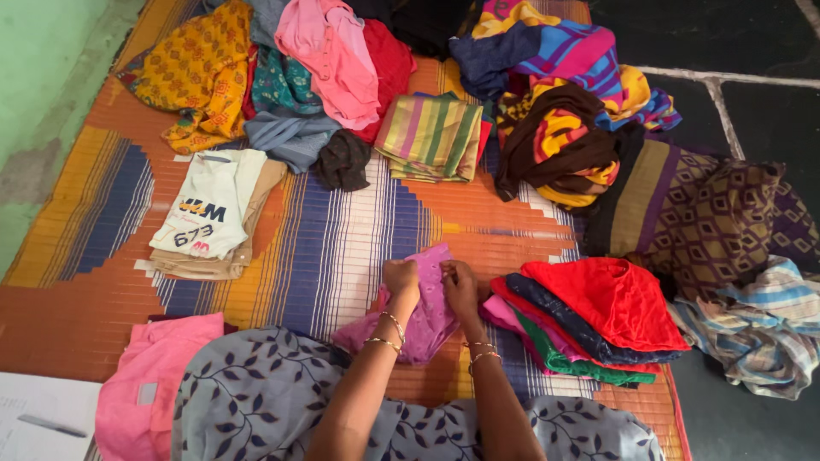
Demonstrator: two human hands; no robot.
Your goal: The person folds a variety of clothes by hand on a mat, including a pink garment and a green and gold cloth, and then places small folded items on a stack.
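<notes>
A small pink-purple garment (424, 318) lies on the striped woven mat (342, 239) right in front of me. My left hand (401, 280) pinches its upper edge on the left side. My right hand (459, 286) grips the same edge just to the right, the two hands almost touching. Both wrists wear thin bangles. A stack of folded clothes with a red piece on top (611, 303) sits immediately right of my right hand.
A folded white printed shirt on a beige piece (209, 209) lies at left. A loose heap of colourful clothes (290, 77) and a folded striped cloth (431, 137) fill the back. Patterned fabrics (717, 222) spread at right. A pink cloth (149, 384) lies near my knee.
</notes>
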